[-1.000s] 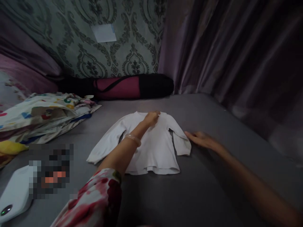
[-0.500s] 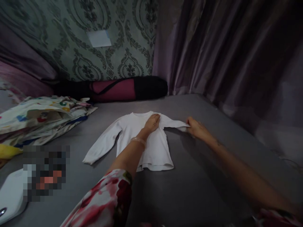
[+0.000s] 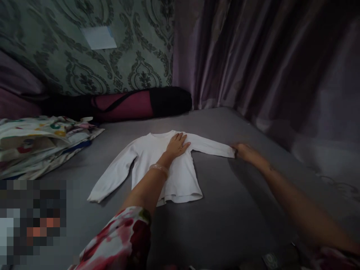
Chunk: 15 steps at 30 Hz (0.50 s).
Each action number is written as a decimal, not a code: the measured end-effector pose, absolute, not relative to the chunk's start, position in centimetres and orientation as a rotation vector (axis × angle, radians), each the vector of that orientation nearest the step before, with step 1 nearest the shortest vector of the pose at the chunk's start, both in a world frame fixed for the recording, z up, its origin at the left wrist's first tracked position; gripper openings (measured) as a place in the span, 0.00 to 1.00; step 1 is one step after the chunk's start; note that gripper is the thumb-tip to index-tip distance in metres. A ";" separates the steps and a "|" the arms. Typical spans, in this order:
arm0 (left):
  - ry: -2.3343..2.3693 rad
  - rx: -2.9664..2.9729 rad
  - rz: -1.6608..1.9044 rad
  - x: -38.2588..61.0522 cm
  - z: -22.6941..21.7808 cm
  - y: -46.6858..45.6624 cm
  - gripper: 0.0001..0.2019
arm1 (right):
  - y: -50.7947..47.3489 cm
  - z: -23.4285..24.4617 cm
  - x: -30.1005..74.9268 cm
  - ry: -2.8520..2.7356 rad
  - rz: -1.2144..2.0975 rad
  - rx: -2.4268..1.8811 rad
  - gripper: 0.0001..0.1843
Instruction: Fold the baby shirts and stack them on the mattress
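Note:
A white long-sleeved shirt (image 3: pixel 149 157) lies spread on the grey bed sheet (image 3: pixel 225 225), its neckline toward the wall. My left hand (image 3: pixel 177 145) rests flat on the upper chest, near the shoulder at the right, fingers spread. At the cuff of the right-hand sleeve, my right hand (image 3: pixel 244 153) has its fingers closed on the sleeve end; it is slightly blurred. That sleeve is stretched straight out sideways. The other sleeve (image 3: pixel 109 180) slants down to the left, untouched.
Folded patterned cloths (image 3: pixel 42 142) are heaped at the left. A long black and maroon bag (image 3: pixel 126 105) lies along the wall. Purple curtains (image 3: pixel 208 56) hang behind and at the right. A pixelated patch (image 3: pixel 33 221) covers the lower left. A small dark object (image 3: pixel 271 260) is at the bottom edge.
My right hand has drawn the sleeve outward to the right, and the sleeve now lies straighter and flatter. My left hand stays on the chest, its fingers more spread. The view has shifted slightly right.

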<state>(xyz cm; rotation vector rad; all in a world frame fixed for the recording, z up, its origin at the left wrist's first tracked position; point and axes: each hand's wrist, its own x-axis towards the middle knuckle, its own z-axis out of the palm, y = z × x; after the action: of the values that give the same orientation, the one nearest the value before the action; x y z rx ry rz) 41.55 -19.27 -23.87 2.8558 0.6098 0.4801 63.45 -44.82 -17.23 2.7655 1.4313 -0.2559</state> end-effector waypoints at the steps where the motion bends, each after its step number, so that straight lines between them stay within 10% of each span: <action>1: 0.611 2.856 0.475 41.5 -23.8 -19.3 0.30 | -44.3 -17.2 63.6 1.368 -0.247 2.849 0.18; 15: 0.618 2.837 0.414 41.6 -24.0 -19.3 0.35 | -39.4 -18.9 63.5 0.949 -0.305 3.632 0.11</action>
<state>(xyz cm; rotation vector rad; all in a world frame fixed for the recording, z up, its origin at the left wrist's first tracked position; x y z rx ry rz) 41.58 -19.32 -23.95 2.8369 0.6181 0.4143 63.49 -39.38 -18.86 3.6318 0.9486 -0.3049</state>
